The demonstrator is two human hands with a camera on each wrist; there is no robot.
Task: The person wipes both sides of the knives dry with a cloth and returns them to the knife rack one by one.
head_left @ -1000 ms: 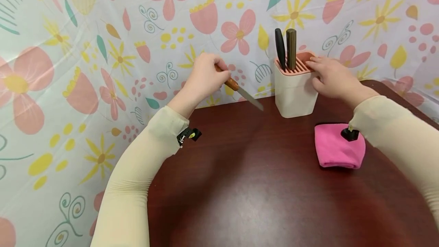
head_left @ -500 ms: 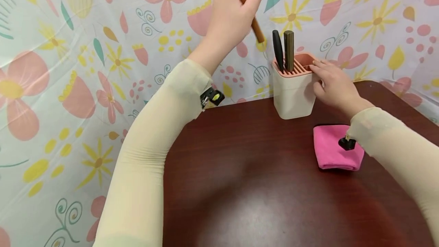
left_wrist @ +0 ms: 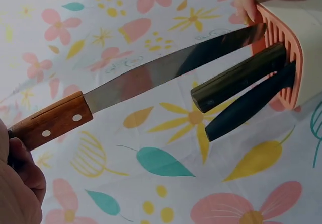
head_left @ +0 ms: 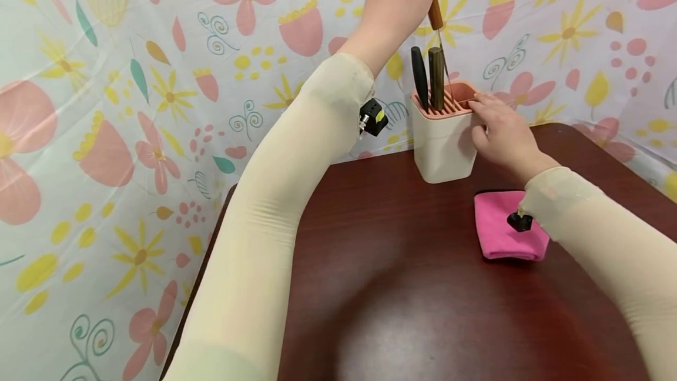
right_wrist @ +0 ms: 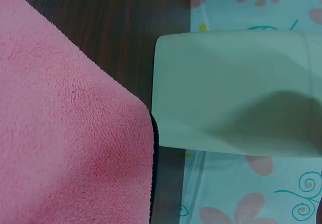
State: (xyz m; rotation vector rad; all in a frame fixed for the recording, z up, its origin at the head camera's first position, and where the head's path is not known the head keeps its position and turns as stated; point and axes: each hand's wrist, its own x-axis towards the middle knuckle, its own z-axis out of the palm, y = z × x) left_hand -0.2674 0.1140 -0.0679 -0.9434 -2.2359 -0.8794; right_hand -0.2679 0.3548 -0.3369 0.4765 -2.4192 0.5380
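Observation:
My left hand (head_left: 399, 2), cut off by the top of the head view, grips the wooden handle (head_left: 435, 13) of a knife (left_wrist: 136, 85). The blade points down, its tip at the slotted top of a cream knife holder (head_left: 444, 149); whether it has entered a slot I cannot tell. Two other knives stand in the slots: one with a black handle (head_left: 419, 78), one with a dark brown handle (head_left: 436, 78). My right hand (head_left: 502, 128) rests its fairly straight fingers on the holder's right rim. In the left wrist view its fingers (left_wrist: 244, 0) touch the salmon-coloured top.
A folded pink cloth (head_left: 502, 225) lies on the dark wooden table (head_left: 381, 222), in front of the holder and below my right wrist. A flower-print fabric (head_left: 296, 75) hangs close behind the holder and along the left side.
My left hand has carried the knife up and to the right, from left of the holder to above it, and the blade has swung downward. The right hand has stayed at the holder's rim.

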